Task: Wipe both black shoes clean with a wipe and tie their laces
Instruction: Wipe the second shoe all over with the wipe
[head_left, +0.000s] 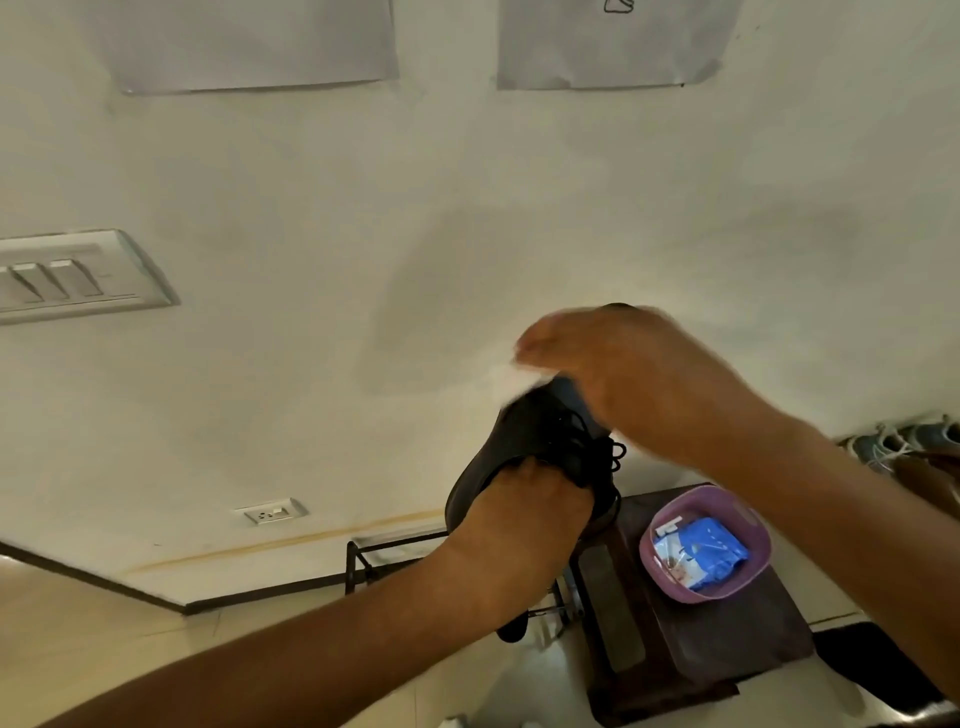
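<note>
A black shoe is held up in the air in front of the wall, its loose black laces dangling on the right side. My left hand grips it from below, around the sole and side. My right hand, blurred by motion, presses a white wipe onto the upper part of the shoe. Part of another dark shape shows below my left wrist; I cannot tell whether it is the second shoe.
A dark brown stool stands below, carrying a pink basket with a blue wipe pack. A black metal rack is against the wall. Light sneakers sit at the right edge. A wall socket is lower left.
</note>
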